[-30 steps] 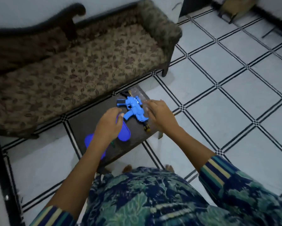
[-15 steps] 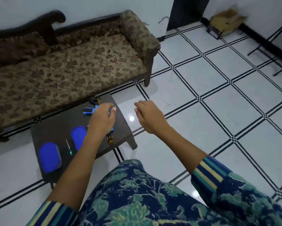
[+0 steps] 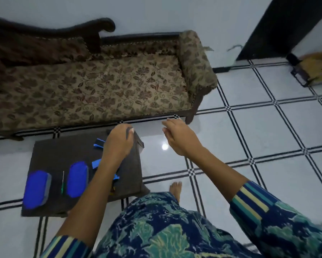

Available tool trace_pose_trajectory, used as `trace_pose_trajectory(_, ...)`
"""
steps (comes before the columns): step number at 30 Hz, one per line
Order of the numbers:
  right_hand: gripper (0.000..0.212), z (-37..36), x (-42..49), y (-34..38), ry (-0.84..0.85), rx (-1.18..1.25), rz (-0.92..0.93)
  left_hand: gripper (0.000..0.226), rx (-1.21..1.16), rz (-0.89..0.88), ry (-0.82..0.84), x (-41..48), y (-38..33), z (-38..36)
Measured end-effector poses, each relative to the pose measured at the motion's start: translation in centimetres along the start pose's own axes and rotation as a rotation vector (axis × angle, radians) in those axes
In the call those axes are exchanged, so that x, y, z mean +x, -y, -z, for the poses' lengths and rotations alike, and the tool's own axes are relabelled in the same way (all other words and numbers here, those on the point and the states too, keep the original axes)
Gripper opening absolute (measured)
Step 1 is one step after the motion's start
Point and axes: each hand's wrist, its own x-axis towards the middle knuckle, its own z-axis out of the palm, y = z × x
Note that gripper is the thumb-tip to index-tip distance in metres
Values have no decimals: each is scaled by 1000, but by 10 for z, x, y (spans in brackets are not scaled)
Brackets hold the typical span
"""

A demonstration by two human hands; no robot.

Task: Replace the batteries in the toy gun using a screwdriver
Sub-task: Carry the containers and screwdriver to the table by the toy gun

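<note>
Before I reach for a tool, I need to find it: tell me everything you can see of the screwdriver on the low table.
The screwdriver is slim, with a thin pale metal shaft and a green, seemingly plastic handle. It lies flat on the dark low table, shaft pointing away from the person and handle nearest them, in the gap between the two blue oval pads. Nothing touches it; both hands are elsewhere. Its tip is too small to make out.
</note>
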Motion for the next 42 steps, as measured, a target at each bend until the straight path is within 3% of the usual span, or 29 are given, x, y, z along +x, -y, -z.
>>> trace_pose_trajectory(8,28,34,134,-28,72,24,257,34,-35,175,-163,78,-36,6)
trace_pose_trajectory(20,25,-1,367,21,448,15,932,24,-56,766,-642,159,-13,17)
trace_pose_trajectory(26,31,-38,402,100,600,54,1206,25,-48,1021,-849,147,15,35)
trace_pose_trajectory(30,27,-65,405,152,664,69,1335,28,-72,1142,-893,139,38,46)
trace_pose_trajectory(34,40,-95,395,195,757,41,1460,28,-102,1239,-962,126,52,54)
trace_pose_trajectory(42,36,-167,376,268,958,5,1682,33,-268,1578,-1122,101,79,49)
